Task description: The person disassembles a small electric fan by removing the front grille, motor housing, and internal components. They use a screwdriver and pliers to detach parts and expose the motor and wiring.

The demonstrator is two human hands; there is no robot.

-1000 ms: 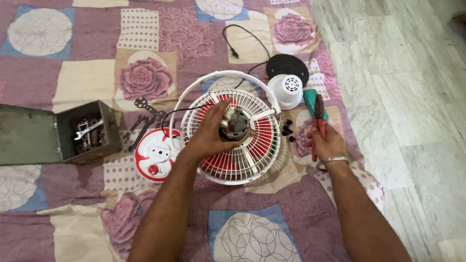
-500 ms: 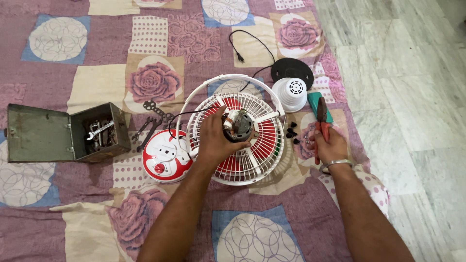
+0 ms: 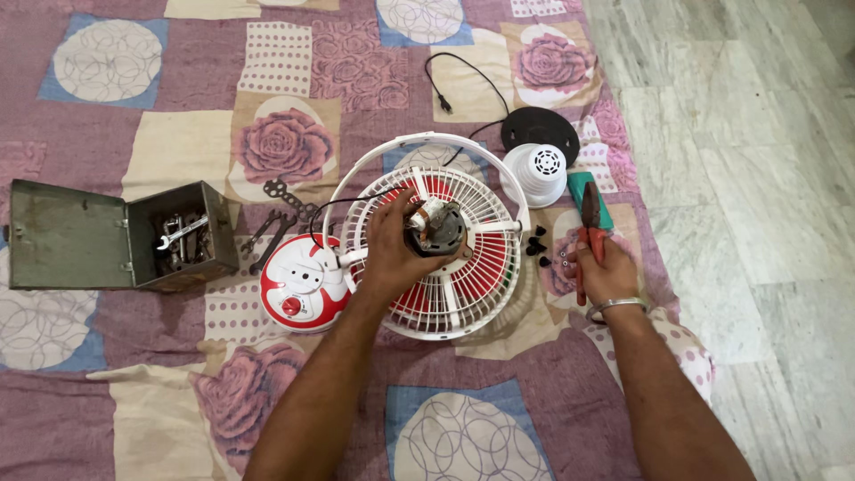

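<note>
One fan motor (image 3: 436, 232) is gripped by the left hand (image 3: 392, 254) at the centre of one white grille (image 3: 436, 258), shaft upward. One pair of red-handled pliers (image 3: 590, 240) — long axis running away from the person — is clasped in the right hand (image 3: 606, 272) on the quilt (image 3: 178, 151).

pliers (image 3: 590, 233) handles hidden in right hand (image 3: 606, 272)

The right hand (image 3: 604, 267) now lifts the red-handled pliers (image 3: 588, 233) slightly nearer the fan grille (image 3: 463, 285).
</note>
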